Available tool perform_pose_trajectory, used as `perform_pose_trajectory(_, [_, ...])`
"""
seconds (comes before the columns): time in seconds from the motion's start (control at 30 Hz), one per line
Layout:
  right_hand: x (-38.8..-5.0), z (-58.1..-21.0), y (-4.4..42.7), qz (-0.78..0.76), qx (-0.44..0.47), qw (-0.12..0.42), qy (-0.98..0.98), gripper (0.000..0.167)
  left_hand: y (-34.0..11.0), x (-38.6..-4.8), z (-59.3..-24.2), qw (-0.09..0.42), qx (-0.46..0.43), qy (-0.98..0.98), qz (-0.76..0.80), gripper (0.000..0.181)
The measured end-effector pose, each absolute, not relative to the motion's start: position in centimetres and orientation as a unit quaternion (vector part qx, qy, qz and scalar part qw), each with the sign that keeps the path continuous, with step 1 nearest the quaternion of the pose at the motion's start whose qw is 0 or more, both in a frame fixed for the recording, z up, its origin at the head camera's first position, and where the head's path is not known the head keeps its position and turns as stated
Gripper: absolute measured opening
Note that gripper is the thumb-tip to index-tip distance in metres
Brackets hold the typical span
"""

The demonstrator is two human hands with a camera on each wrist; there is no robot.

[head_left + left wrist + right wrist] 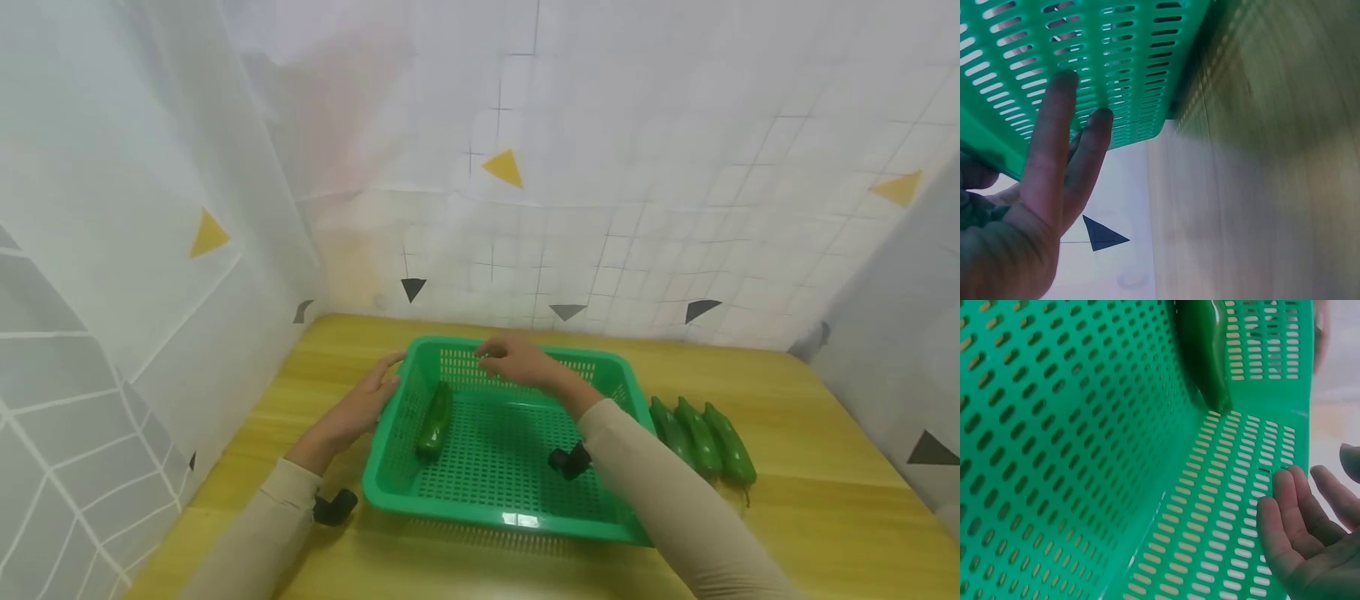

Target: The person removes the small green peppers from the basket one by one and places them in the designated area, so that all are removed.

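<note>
A green plastic basket (498, 521) with slotted walls stands on the table. Inside it, near the left wall, lies one long, glossy green vegetable (435, 425), whose exact kind I cannot tell; its tapered end shows in the right wrist view (1207, 356). My left hand (363, 408) rests against the basket's left side, with straight fingers (1047, 150) touching the outer wall. Above the far part of the basket is my right hand (517, 360), its fingers loosely bent and holding nothing. Several similar green vegetables (701, 437) lie side by side to the basket's right.
The yellowish wooden table (832, 483) extends on both sides of the basket. A pale sheeted wall (660, 167) with triangle marks rises behind it, and another wall (90, 275) closes off the left. Small black devices (335, 507) sit at both wrists.
</note>
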State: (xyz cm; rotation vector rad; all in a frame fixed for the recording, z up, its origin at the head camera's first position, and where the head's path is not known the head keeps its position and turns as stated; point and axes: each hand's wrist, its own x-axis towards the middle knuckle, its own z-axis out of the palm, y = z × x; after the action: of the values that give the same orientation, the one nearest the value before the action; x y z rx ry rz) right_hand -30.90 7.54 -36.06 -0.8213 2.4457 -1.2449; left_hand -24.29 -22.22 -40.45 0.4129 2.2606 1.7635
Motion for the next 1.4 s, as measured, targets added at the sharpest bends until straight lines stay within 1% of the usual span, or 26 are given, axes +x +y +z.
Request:
perform_pose_trajectory(0.13, [-30.7, -36.6, 6.8, -0.431, -0.280, 0.173, 0.840, 0.041, -22.2, -24.2, -40.6, 0.120, 0.140, 0.778, 0.601, 0.049])
perform_pose_trajectory(0.27, [-30.5, -36.9, 6.0, -0.432, -0.262, 0.193, 0.841, 0.041, -22.4, -24.3, -40.5, 0.118, 0.144, 0.779, 0.598, 0.049])
perform_pose_trajectory(0.57, [-30.4, -38.8, 4.4, -0.414, -0.238, 0.196, 0.856, 0.039, -21.7, -24.4, -40.2, 0.115, 0.147, 0.775, 0.604, 0.048])
perform_pose_trajectory(0.8, [-30.1, -40.3, 2.6, -0.418, -0.215, 0.208, 0.858, 0.043, -21.7, -24.5, -40.3, 0.114, 0.144, 0.774, 0.606, 0.047])
perform_pose_trajectory(1.03, [-29.6, -41.1, 1.2, -0.415, -0.196, 0.193, 0.867, 0.048, -21.8, -24.6, -40.3, 0.105, 0.140, 0.779, 0.602, 0.047])
perform_pose_trajectory(1.2, [-29.3, -41.6, 0.6, -0.424, -0.184, 0.192, 0.866, 0.051, -21.7, -24.6, -40.4, 0.110, 0.140, 0.775, 0.606, 0.047])
perform_pose_trajectory(1.4, [-29.6, -41.9, 0.3, -0.426, -0.175, 0.189, 0.867, 0.048, -21.6, -24.6, -40.5, 0.112, 0.142, 0.772, 0.609, 0.047])
